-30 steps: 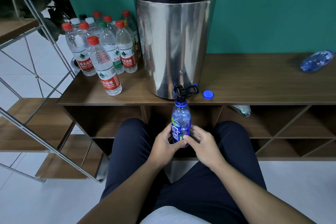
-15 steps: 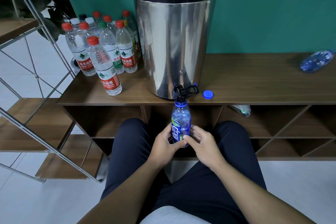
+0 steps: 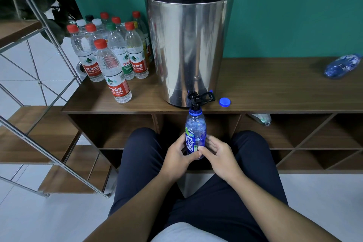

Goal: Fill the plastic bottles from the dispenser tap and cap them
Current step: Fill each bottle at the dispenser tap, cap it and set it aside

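Left hand (image 3: 177, 155) and right hand (image 3: 218, 155) clasp blue bottle (image 3: 195, 135), mouth directly under dispenser tap (image 3: 194, 101) to catch water; blue cap (image 3: 225, 102) right of tap, awaiting capping.

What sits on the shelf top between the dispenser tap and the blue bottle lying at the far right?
Only the loose blue cap, just right of the tap. From there to the lying bottle the head view shows bare wood.

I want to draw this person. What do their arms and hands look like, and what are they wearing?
Both forearms are bare, with no sleeves showing. The left hand and right hand wear no gloves, and I see no rings, watch or bracelet. The legs are in dark navy trousers, and a bit of white top shows below.
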{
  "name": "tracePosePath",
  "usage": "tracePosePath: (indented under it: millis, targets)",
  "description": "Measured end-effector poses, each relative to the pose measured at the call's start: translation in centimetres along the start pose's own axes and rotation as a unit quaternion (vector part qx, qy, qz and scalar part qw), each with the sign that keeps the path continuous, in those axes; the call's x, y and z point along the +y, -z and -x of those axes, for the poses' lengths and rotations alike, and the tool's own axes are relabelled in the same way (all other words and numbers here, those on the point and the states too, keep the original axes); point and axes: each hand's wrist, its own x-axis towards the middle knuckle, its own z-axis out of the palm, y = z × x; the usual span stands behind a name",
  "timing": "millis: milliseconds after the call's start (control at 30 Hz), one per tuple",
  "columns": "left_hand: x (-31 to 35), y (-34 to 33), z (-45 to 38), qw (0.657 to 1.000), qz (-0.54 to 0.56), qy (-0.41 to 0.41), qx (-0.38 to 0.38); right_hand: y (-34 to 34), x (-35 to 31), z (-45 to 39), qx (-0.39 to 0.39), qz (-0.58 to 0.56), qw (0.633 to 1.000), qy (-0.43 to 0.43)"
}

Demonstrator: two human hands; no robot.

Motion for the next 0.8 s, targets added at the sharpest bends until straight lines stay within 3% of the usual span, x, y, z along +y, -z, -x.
tracePosePath:
  millis: [800]
  targets:
    - [-0.34, 0.09, -0.12, 1.0, -0.016, 0.006, -0.005, -0.01, -0.06, 0.05, 0.001, -0.002, 1.0, -0.005]
